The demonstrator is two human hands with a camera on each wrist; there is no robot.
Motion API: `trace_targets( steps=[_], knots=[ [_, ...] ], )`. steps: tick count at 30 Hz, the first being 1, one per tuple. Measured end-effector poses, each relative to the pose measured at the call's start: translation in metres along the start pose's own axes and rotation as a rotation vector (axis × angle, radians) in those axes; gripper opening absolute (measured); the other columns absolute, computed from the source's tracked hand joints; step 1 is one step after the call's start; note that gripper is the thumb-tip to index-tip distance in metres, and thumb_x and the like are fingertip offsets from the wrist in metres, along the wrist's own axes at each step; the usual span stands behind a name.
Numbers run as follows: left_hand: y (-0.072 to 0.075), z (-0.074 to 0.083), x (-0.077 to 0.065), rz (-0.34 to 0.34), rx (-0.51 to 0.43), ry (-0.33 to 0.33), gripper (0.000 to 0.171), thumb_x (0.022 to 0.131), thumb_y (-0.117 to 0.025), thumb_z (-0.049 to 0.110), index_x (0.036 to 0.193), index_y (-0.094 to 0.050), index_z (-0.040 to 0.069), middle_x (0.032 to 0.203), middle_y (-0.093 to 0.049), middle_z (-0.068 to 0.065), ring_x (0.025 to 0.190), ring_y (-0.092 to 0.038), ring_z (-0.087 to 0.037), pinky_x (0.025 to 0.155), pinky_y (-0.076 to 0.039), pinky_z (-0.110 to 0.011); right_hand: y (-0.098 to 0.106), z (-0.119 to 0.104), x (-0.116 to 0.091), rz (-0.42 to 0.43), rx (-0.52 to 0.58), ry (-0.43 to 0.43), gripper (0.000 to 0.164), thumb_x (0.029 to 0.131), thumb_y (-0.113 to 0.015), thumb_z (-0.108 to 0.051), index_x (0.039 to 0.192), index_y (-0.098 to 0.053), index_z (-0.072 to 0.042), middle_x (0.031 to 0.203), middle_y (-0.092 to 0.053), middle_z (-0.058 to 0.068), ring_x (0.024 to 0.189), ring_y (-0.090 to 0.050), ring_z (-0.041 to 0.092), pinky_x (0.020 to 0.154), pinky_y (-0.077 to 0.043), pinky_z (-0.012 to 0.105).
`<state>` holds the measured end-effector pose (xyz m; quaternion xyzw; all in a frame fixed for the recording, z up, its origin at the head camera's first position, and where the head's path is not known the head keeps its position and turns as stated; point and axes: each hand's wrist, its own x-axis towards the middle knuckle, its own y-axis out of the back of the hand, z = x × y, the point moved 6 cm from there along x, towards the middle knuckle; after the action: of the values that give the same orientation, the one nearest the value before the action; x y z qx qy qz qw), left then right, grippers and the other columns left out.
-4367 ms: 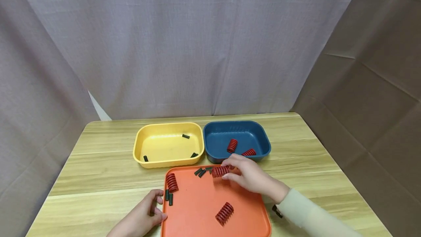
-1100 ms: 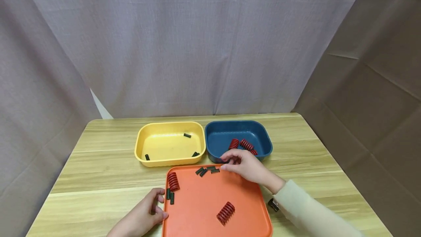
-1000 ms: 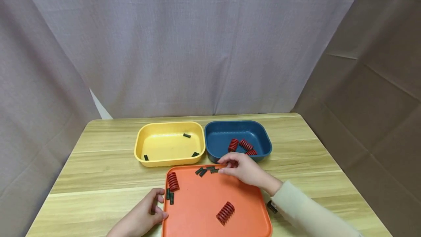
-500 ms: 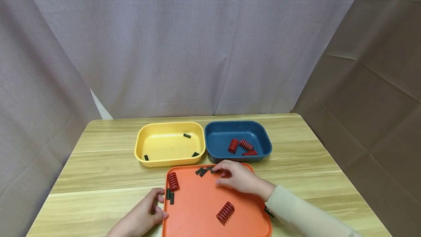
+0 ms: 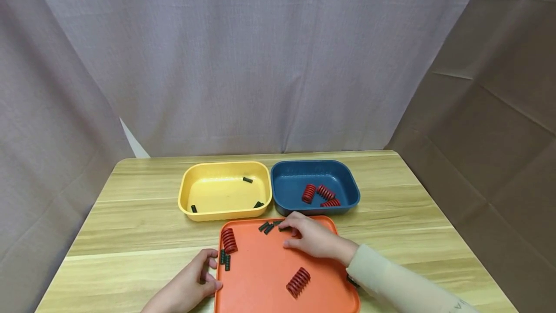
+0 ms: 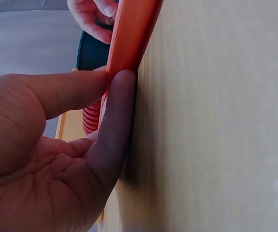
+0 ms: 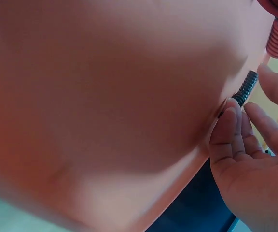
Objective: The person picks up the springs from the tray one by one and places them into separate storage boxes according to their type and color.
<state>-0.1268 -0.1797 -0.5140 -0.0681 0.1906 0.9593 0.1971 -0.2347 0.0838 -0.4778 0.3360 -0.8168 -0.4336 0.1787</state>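
Note:
An orange tray (image 5: 256, 279) lies on the table. My left hand (image 5: 187, 281) pinches its left rim between thumb and finger; the left wrist view shows that grip closely. At the tray's far edge, my right hand (image 5: 319, 239) reaches over small dark coil springs, its fingertips touching or very near one dark spring (image 5: 284, 229). In the right wrist view its thumb stands apart from the fingers beside a dark spring (image 7: 247, 87). Several more small springs (image 5: 269, 229) lie just left of these fingers. Two large red springs rest on the tray, one upper left (image 5: 229, 241), one lower right (image 5: 298, 281).
Behind the tray stand a yellow bin (image 5: 187, 192) with several small dark springs and a blue bin (image 5: 282, 197) with three red springs. Two dark springs (image 5: 228, 262) lie by the tray's left rim. Grey curtain (image 5: 217, 62) hangs behind the wooden table (image 5: 143, 197).
A red spring that my right hand held has gone into the blue bin. That hand then came down and left onto the small dark springs. My left hand stays at the rim.

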Motion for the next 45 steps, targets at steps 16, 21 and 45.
trace_targets(
  steps=[16,21,45],
  knots=[
    [0.0,0.001,0.002,-0.002,-0.003,-0.041,0.058,0.087,-0.073,0.012,0.129,-0.038,-0.005,0.107,-0.045,-0.009,0.081,-0.057,-0.013,0.067,-0.046,-0.025,0.002,0.014,0.0,0.011,-0.032,-0.148,0.019,0.084,-0.076,-0.018,0.08,-0.058,-0.019,0.073,-0.053,-0.01,0.069,-0.049,0.004,0.065,-0.042,0.025],
    [-0.002,0.001,0.001,-0.02,0.005,-0.056,0.055,0.088,-0.071,0.009,0.128,-0.036,-0.005,0.106,-0.043,-0.009,0.079,-0.056,-0.011,0.067,-0.045,-0.024,0.001,0.014,0.0,-0.011,-0.028,-0.168,0.019,0.083,-0.077,-0.018,0.079,-0.059,-0.018,0.07,-0.054,-0.009,0.066,-0.049,0.004,0.063,-0.042,0.026],
    [-0.001,0.006,0.002,-0.048,0.06,-0.075,0.052,0.089,-0.07,0.01,0.126,-0.035,-0.001,0.105,-0.039,-0.009,0.073,-0.052,-0.009,0.064,-0.042,-0.023,0.0,0.013,0.003,-0.013,-0.045,-0.217,0.02,0.082,-0.079,-0.022,0.077,-0.059,-0.019,0.069,-0.054,-0.009,0.064,-0.049,0.006,0.062,-0.042,0.028]
  ],
)
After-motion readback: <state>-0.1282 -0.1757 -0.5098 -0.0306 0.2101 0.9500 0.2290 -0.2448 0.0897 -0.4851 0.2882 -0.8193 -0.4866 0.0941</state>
